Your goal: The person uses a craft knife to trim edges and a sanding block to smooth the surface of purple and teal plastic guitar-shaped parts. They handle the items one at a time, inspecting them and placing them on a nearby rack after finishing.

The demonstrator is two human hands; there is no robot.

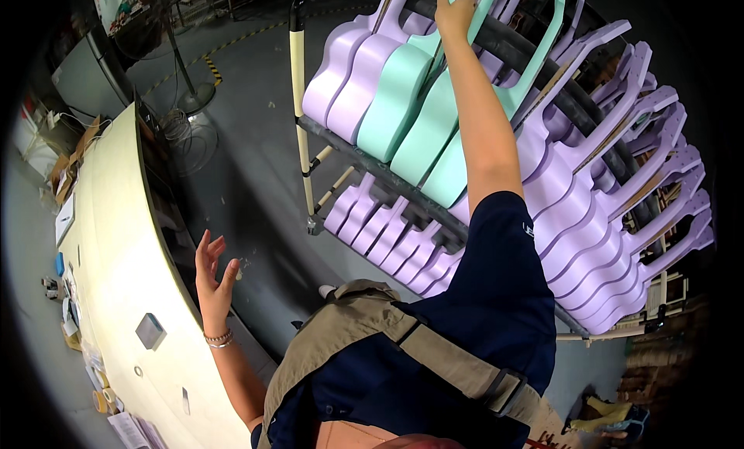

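My right hand (455,16) reaches far up over the rack, its fingers closed round the neck of a mint-green guitar. Several mint-green guitars (395,100) stand side by side on the upper tier, without strings. Which of these bodies belongs to the gripped neck is partly hidden by my forearm. Lilac guitars (585,240) fill the rack to the right, and two more (358,81) stand at its left end. My left hand (211,274) is raised beside the pale table, fingers apart, holding nothing. A bracelet circles its wrist.
The rack (298,84) has cream tubes and dark padded bars, with a lower row of lilac guitars (380,232). On the left runs a long cream table (116,240) carrying a small grey block (149,330). A stand (194,96) with coiled cable occupies the floor behind.
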